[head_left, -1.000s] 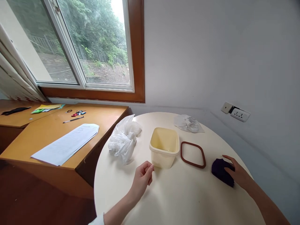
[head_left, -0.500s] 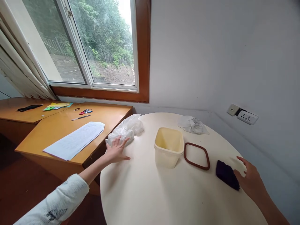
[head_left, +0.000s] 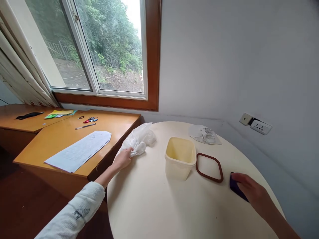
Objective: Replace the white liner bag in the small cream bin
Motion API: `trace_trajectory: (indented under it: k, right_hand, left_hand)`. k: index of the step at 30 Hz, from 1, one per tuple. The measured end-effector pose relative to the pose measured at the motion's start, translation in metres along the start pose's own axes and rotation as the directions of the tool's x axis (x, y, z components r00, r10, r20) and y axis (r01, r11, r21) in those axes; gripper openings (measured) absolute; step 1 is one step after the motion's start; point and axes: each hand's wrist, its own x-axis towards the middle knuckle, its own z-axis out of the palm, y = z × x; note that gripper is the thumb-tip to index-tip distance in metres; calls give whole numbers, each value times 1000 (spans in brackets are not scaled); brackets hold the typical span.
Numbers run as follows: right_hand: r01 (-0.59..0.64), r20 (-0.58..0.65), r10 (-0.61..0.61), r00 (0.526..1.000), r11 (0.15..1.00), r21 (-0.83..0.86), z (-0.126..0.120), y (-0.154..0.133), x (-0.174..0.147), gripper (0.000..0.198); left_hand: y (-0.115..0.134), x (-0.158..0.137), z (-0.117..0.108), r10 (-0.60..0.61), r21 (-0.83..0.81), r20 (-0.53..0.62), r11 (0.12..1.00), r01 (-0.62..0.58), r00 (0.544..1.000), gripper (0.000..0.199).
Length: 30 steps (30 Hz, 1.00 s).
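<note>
My left hand (head_left: 123, 158) is closed on the near end of a crumpled translucent plastic bag (head_left: 141, 137) at the left rim of the round table. On the right, my right hand (head_left: 252, 191) lies over a dark purple folded cloth (head_left: 235, 186), fingers together on it and covering much of it; the fingertips are partly hidden. Between the hands stands an open, pale yellow plastic container (head_left: 180, 162), upright. Right beside it a brown rounded-square ring (head_left: 209, 167) lies flat.
A second piece of crumpled clear plastic (head_left: 205, 134) lies at the back of the round white table (head_left: 189, 212). To the left, a wooden desk (head_left: 119, 121) holds papers (head_left: 82, 149), a pen (head_left: 85, 126) and small items. A wall socket (head_left: 260, 126) is at right.
My left hand has gone from spread fingers to closing on the plastic bag, which has shifted slightly right. My right hand has moved left onto the purple cloth, its fingers coming together.
</note>
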Motion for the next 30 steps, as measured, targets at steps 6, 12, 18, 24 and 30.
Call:
trace_trajectory:
  k: [6, 12, 18, 24, 30]
  right_hand:
    - [-92, 655, -54, 754, 978, 186, 59, -59, -47, 39]
    - [-435, 809, -139, 571, 784, 442, 155, -111, -74, 86]
    - [-468, 710, -307, 634, 579, 668, 194, -143, -80, 86]
    - [-453, 675, -139, 725, 642, 618, 201, -131, -79, 54]
    - [-260, 595, -208, 776, 755, 603, 190, -126, -72, 22]
  left_hand:
    - [35, -51, -2, 139, -290, 177, 953, -83, 974, 24]
    - [78, -121, -2, 381, -693, 449, 719, 47, 808, 34]
    - [105, -159, -11, 597, -679, 450, 712, -179, 665, 37]
    - [98, -152, -26, 473, -652, 302, 736, -183, 828, 35]
    - [66, -122, -22, 509, -243, 206, 854, -460, 836, 95]
